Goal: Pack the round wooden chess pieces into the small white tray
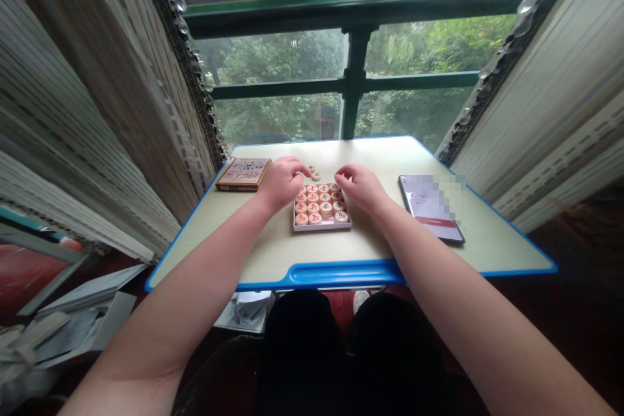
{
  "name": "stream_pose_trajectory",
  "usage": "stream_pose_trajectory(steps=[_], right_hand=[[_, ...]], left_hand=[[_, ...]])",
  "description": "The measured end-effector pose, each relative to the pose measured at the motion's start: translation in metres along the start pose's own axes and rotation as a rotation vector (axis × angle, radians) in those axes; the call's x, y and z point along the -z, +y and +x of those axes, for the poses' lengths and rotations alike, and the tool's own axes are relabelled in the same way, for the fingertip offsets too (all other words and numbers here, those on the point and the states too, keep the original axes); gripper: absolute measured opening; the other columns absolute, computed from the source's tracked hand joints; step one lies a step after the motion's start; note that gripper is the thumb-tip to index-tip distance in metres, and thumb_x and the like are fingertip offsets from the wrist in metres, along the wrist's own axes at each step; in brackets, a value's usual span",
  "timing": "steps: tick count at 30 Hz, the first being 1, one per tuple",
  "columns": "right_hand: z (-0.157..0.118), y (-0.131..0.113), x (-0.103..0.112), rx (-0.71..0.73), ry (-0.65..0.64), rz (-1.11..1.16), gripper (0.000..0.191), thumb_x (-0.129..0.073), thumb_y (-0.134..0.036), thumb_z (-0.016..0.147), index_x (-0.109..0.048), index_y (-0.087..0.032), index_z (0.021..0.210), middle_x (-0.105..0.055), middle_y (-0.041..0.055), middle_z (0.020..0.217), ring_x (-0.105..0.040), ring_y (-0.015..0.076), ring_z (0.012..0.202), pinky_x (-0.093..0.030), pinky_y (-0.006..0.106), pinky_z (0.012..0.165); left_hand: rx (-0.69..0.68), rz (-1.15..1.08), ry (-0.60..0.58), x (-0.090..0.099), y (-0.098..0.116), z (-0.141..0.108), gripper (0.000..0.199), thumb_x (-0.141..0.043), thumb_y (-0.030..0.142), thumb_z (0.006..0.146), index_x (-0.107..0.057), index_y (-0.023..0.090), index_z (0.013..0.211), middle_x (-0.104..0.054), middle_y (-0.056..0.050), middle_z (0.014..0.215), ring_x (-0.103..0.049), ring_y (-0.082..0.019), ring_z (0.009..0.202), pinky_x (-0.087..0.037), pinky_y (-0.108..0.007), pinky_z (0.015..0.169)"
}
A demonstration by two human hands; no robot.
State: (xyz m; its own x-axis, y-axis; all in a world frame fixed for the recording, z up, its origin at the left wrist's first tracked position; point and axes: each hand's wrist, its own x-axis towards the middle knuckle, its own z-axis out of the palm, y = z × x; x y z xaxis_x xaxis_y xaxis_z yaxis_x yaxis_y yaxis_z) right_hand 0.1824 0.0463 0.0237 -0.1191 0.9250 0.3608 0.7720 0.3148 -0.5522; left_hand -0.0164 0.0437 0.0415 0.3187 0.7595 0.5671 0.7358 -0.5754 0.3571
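Note:
A shallow white box (322, 229) holds rows of round xiangqi pieces (314, 207) with red or dark characters. Some pieces sit stacked. Just beyond its back edge, a couple of loose xiangqi pieces (316, 176) lie on the table. My left hand (286, 183) is over the box's back left corner, its index finger stretched toward the loose pieces and touching or nearly touching one. At the back right corner, my right hand (359, 186) has its thumb and fingers bent together beside the pieces. Whether anything is between those fingertips is hidden.
The pale table (273, 247) has a blue rim. A brown decorated box lid (244, 173) lies at the left, a phone (431, 209) at the right. Behind are windows with a green frame (357, 65); curtains (546, 78) hang on both sides.

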Motion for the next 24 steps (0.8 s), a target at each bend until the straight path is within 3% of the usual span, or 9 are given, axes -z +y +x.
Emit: stream_pose_trajectory(steps=[6, 13, 19, 24], right_hand=[[0.004, 0.004, -0.006, -0.027, -0.021, 0.032, 0.026, -0.051, -0.026, 0.080, -0.072, -0.016, 0.093, -0.067, 0.0087, 0.098, -0.061, 0.0185, 0.088, -0.045, 0.029, 0.085], [0.006, 0.001, -0.014, 0.095, -0.278, 0.193, 0.042, -0.040, -0.035, 0.089, -0.059, -0.018, 0.123, -0.057, 0.0070, 0.130, -0.051, 0.0189, 0.119, -0.034, 0.031, 0.103], [0.006, 0.002, -0.015, -0.014, -0.275, 0.164, 0.043, -0.036, -0.033, 0.090, -0.056, -0.016, 0.124, -0.060, 0.0100, 0.125, -0.055, 0.0200, 0.112, -0.039, 0.033, 0.098], [0.009, 0.004, -0.017, -0.053, -0.211, 0.198, 0.037, -0.035, -0.032, 0.091, -0.062, -0.017, 0.112, -0.065, 0.0085, 0.115, -0.059, 0.0185, 0.105, -0.042, 0.031, 0.093]], left_hand=[[0.106, 0.061, -0.027, -0.012, -0.017, 0.003, 0.027, -0.045, 0.017, 0.071, -0.072, 0.017, 0.076, -0.068, -0.007, 0.086, -0.060, -0.021, 0.087, -0.047, -0.034, 0.088], [0.190, -0.407, -0.173, -0.030, -0.023, 0.007, 0.049, -0.029, 0.038, 0.086, -0.069, 0.013, 0.100, -0.066, -0.010, 0.113, -0.055, -0.022, 0.112, -0.038, -0.037, 0.101], [0.345, -0.652, -0.300, -0.038, -0.023, 0.004, 0.083, -0.024, 0.076, 0.077, -0.068, 0.013, 0.107, -0.058, -0.014, 0.128, -0.043, -0.030, 0.127, -0.030, -0.041, 0.107], [0.409, -0.650, -0.351, -0.037, -0.024, 0.006, 0.098, -0.019, 0.087, 0.065, -0.070, 0.013, 0.103, -0.057, -0.015, 0.128, -0.043, -0.031, 0.128, -0.029, -0.042, 0.108]])
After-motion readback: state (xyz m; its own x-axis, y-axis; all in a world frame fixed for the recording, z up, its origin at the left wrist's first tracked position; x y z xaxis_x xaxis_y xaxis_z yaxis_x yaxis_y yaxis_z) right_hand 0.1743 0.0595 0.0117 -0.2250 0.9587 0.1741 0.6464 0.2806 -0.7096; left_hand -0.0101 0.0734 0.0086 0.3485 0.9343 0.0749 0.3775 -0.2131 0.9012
